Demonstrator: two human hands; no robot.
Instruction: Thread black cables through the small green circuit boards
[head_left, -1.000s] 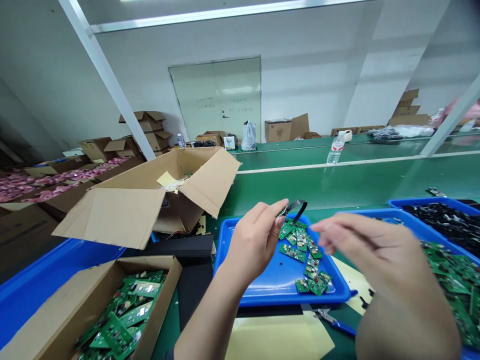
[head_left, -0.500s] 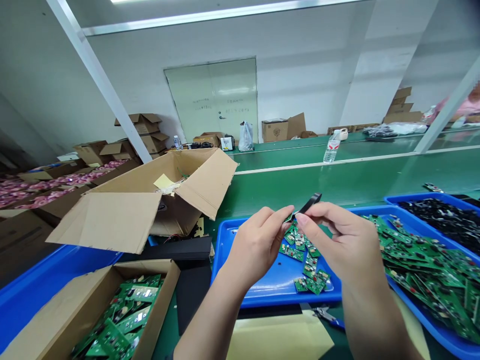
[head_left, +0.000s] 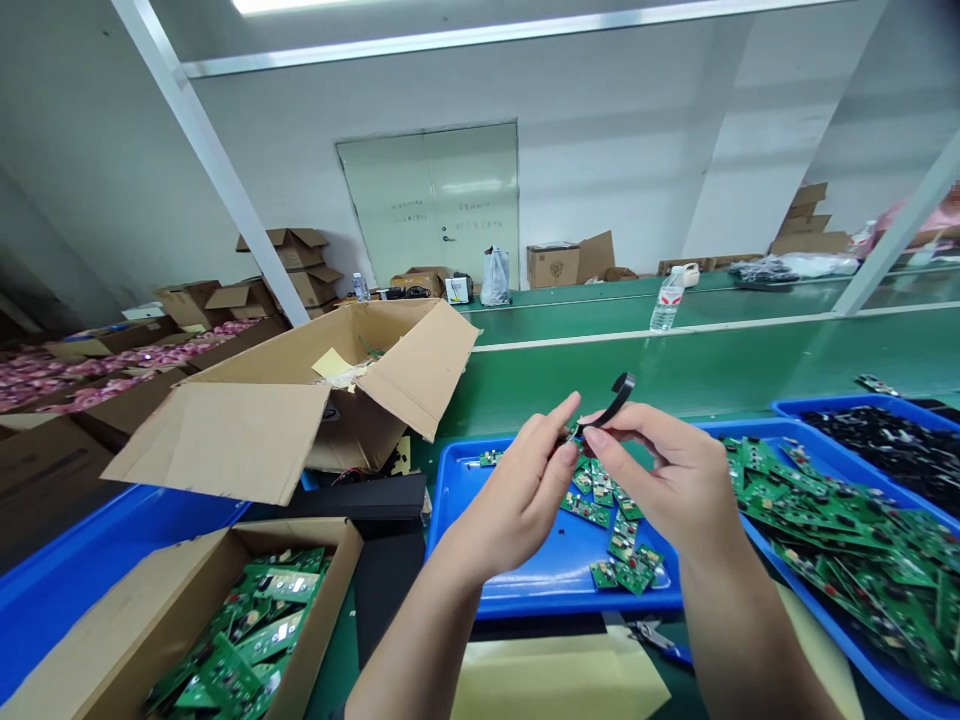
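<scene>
My left hand (head_left: 517, 495) and my right hand (head_left: 671, 480) meet above a blue tray (head_left: 525, 575). Between their pinched fingertips is a small green circuit board with a black flat strip (head_left: 615, 398) that curves up and to the right from it. Both hands are closed on this piece. Below them, several small green circuit boards (head_left: 611, 520) lie on the blue tray.
A second blue tray (head_left: 855, 655) heaped with green boards sits to the right, and a tray of black parts (head_left: 892, 445) behind it. An open cardboard box (head_left: 300, 400) stands at left, a box of boards (head_left: 240, 640) at lower left. Blue-handled pliers (head_left: 660, 640) lie near the front. A water bottle (head_left: 664, 300) stands on the green belt.
My right hand came in from the right and took hold of the black strip beside my left fingers. The strip now points up and to the right.
</scene>
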